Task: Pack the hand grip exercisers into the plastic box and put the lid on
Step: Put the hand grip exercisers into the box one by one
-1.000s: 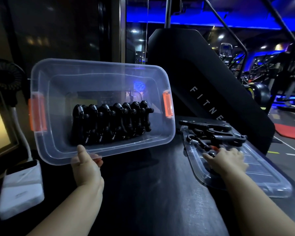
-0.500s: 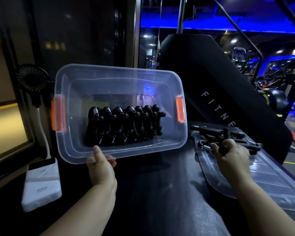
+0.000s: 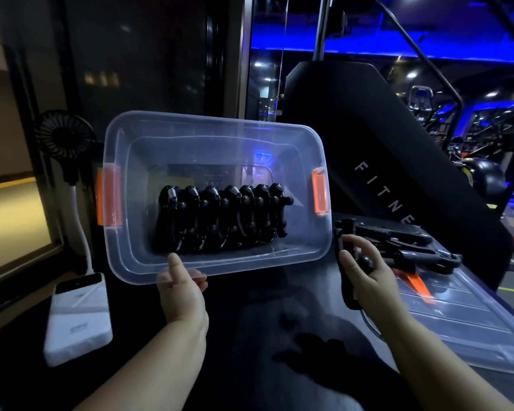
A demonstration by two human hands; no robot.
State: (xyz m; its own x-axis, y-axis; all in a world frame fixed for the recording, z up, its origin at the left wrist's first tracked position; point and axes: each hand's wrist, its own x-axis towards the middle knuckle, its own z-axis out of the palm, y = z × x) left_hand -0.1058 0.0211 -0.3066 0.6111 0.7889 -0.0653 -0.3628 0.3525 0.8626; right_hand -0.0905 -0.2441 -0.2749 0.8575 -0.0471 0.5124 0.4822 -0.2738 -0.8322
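At the left edge of the dark desk [image 3: 250,318] lies a flat white power bank [image 3: 78,318], with a small round black fan [image 3: 64,134] standing behind it. Next comes the clear rectangular plastic box [image 3: 208,126] with orange latches on its short ends, tipped up off the desk so its opening faces the camera. The left hand [image 3: 181,289] grips its near rim, thumb lying on the inner side and fingers curled behind. Inside, a tight row of black hand grip exercisers with steel springs [image 3: 220,221] sits against the lower wall, just above that thumb. To the right, just beside the box's lower right corner but apart from it, the right hand [image 3: 365,271] has its fingers curled around one black exerciser [image 3: 345,250], lifted upright. Beyond its fingertips a few loose black exercisers [image 3: 407,247] lie on the far end of the clear plastic lid [image 3: 469,321], which rests flat along the desk's right edge.
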